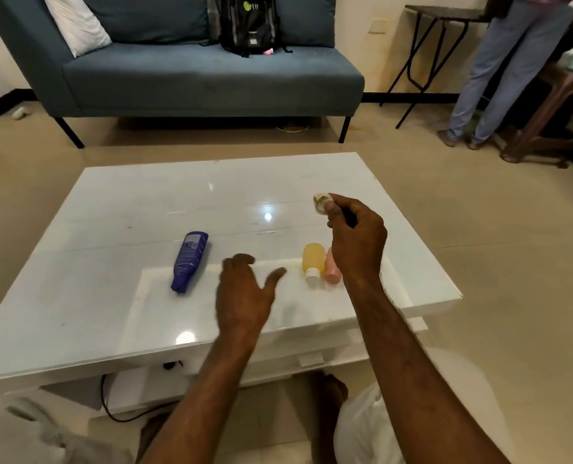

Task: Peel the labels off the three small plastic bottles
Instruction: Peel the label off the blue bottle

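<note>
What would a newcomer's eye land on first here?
Probably the right hand, raised over the white table and pinching a crumpled label. Next, the blue bottle lying on its side at table centre-left, label still on. The yellow bottle and pink bottle lie side by side below the right hand, while the left hand hovers open and empty.

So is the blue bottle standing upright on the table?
No. The blue bottle lies on its side on the white table, left of the open left hand.
</note>
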